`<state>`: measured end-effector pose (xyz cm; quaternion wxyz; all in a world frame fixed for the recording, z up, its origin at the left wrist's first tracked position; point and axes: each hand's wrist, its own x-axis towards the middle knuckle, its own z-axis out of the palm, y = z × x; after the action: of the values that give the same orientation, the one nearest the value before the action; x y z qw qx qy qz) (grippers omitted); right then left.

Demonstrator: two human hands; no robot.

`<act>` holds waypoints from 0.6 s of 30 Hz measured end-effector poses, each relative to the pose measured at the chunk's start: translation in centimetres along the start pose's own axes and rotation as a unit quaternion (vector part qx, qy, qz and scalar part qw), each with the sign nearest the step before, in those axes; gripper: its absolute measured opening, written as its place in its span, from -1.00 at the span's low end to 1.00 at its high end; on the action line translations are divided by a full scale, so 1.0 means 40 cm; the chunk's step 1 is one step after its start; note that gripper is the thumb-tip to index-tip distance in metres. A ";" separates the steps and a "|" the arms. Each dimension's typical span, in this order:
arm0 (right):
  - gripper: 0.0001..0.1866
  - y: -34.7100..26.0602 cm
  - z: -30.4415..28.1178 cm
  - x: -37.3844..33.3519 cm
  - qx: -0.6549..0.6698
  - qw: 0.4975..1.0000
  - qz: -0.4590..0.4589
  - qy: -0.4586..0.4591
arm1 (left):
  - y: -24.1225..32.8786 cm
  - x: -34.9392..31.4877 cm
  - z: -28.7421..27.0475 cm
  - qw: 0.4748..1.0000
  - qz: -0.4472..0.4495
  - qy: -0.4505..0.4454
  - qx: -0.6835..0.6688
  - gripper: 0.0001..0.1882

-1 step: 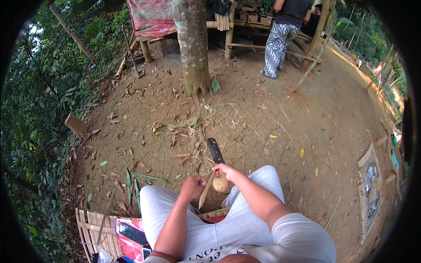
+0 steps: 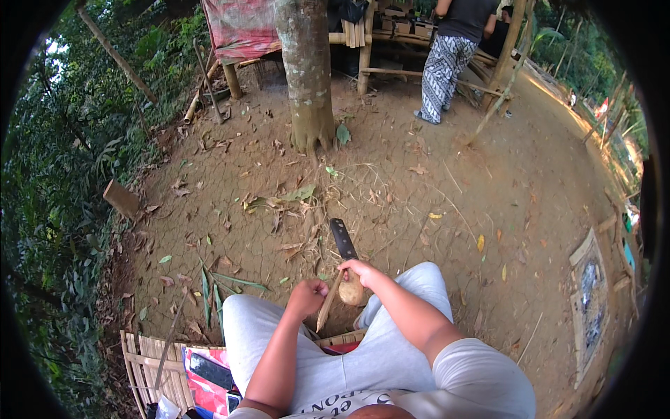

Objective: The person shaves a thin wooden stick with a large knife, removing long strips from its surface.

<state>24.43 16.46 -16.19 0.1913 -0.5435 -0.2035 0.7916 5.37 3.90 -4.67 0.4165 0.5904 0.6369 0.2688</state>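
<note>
My right hand [image 2: 358,273] is closed round the upper end of a narrow brown strip [image 2: 330,302] that looks like wood. In the same grip, or right against it, is a tool-like thing with a flat black part [image 2: 342,239] dotted with pale rivets, pointing away from me. A rounded tan knob [image 2: 351,292] shows below those fingers; whether it joins the black part is hidden by the hand. Curled closed just left of the strip is my left hand [image 2: 307,299]; what its fingers hold, if anything, cannot be made out.
Left of my knees, a slatted bamboo seat [image 2: 143,363] bears a dark phone [image 2: 211,371] on red cloth. A tree trunk [image 2: 307,77] rises ahead. Beyond it, a person [image 2: 443,70] in patterned trousers stands by a bamboo shelter. At far right lies a framed ash patch [image 2: 592,300].
</note>
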 end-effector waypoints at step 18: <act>-0.86 0.014 -0.019 0.022 0.012 1.000 0.002 -0.016 | -0.017 0.025 -0.129 0.904 -0.203 0.065 -0.370 -0.69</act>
<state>24.81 16.53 -17.44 0.1928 -0.5290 -0.1960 0.8028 0.67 5.53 -2.81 0.6082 0.2331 0.6236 0.4323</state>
